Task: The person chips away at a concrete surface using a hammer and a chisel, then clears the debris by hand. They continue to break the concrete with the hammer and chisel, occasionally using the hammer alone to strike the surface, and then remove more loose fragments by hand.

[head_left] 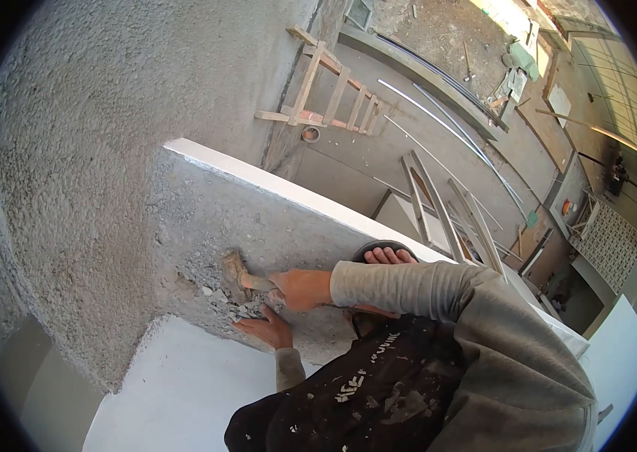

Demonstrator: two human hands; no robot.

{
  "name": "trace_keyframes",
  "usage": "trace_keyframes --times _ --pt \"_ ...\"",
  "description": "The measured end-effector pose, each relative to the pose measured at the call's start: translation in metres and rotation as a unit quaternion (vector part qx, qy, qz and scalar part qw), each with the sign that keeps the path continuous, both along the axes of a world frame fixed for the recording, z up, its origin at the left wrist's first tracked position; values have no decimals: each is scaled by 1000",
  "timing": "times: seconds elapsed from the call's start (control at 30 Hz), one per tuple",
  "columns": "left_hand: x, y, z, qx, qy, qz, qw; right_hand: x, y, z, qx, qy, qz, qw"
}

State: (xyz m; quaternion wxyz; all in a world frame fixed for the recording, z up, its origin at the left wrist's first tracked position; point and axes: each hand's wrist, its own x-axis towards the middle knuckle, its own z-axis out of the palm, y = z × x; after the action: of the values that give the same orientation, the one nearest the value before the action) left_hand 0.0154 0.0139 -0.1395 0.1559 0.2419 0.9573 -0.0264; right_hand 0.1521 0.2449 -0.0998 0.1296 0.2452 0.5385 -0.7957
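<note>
My right hand (300, 289) is closed around the handle of a worn, dusty brush (236, 273), its bristles resting on the rough concrete ledge (296, 248). Just below it in the head view, my left hand (267, 329) lies low with fingers stretched out, beside loose rubble (217, 295). The left hand holds nothing that I can see. Grey chips and dust are gathered between the brush and the left fingers.
A white edge strip (258, 178) borders the ledge, with a drop beyond. Far below are a wooden ladder (333, 94), long metal bars (458, 139) and metal frames (435, 207). A rough plastered wall (108, 113) rises at left. My sandalled foot (388, 255) is on the ledge.
</note>
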Motion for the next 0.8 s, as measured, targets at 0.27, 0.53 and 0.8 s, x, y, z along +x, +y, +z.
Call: trace_keyframes --times 0.27,0.53,0.8 --pt "-19 33 -2 85 23 9 996 102 -10 45 582 -103 28 806" --pt "-39 65 14 173 49 78 981 19 2 10 128 -15 89 988" --pt "25 20 33 187 23 175 966 49 23 47 128 -139 146 971"
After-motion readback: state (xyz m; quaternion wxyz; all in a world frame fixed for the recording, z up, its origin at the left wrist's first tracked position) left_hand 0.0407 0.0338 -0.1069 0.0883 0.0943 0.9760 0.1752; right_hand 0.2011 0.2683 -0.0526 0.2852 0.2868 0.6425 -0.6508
